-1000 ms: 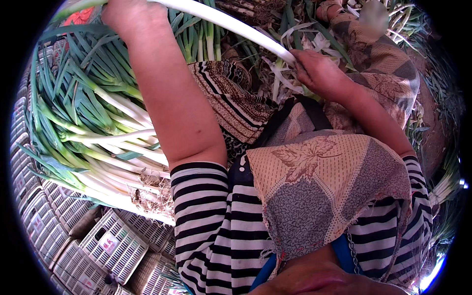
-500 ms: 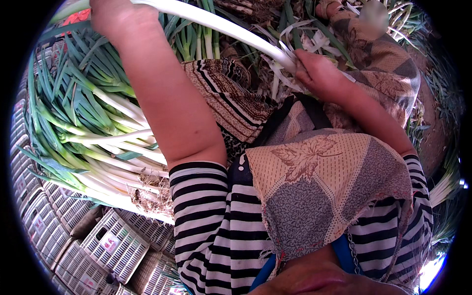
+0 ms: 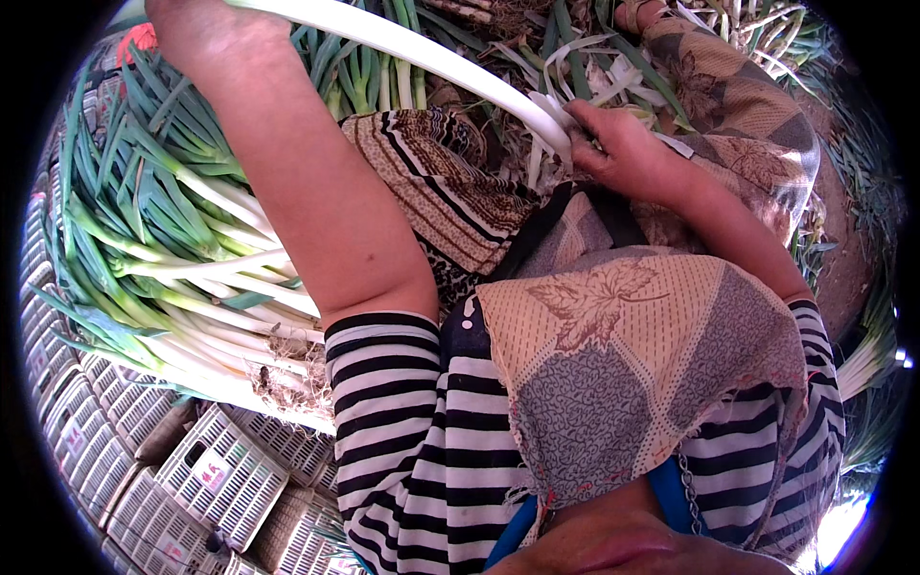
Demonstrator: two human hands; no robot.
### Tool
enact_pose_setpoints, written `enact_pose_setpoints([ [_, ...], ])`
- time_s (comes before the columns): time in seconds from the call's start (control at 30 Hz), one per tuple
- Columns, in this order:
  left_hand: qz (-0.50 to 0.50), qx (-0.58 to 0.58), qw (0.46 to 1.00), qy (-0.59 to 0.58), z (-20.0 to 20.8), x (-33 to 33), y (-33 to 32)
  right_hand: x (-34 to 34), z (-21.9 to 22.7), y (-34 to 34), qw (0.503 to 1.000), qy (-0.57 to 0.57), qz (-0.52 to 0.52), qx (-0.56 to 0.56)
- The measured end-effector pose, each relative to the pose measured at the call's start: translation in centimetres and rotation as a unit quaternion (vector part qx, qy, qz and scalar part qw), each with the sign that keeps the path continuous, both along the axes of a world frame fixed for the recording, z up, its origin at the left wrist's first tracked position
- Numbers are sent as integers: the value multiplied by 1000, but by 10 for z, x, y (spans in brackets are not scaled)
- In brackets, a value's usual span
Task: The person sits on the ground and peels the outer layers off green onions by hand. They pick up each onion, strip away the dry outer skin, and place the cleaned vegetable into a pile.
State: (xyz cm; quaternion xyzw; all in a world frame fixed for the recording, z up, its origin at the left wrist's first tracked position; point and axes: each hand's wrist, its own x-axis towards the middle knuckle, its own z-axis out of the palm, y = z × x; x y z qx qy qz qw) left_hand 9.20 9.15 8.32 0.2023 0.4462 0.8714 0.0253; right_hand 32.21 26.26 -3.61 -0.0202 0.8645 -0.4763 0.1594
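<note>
A long green onion arches across the top, its thick white stalk running between my two hands. My left hand, at the upper left, is closed round it towards the leafy part; the frame edge cuts off most of the fingers. At the stalk's white lower end, my right hand is closed, thumb and fingers bent. A loose strip of pale skin stands off the stalk beside my right thumb. Under my left forearm lies a large heap of green onions, roots towards me.
Stacked pale plastic crates fill the lower left. A patterned cloth covers my lap. Beyond it are peeled skins and leaf scraps and more onions. Another person's patterned clothing may be at the upper right; I cannot tell whose.
My left hand has shifted slightly left and up. The stalk's white end has slid a little left and down by my right hand, and a skin flap stands out more there.
</note>
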Motion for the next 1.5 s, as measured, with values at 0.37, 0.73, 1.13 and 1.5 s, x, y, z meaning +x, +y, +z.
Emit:
enact_pose_setpoints([
  [0.37,-238,159,958,-21,3,-19,-13,-5,-9,5,933,-153,71,-318],
  [0.73,-147,86,985,-31,-26,-69,-17,-7,-48,-4,991,41,89,-87],
  [1.13,96,-60,983,-142,-55,-108,-16,78,-23,66,718,-160,-222,-640],
  [1.5,79,-141,974,-161,-46,-87,-12,150,4,103,809,-161,-458,-333],
])
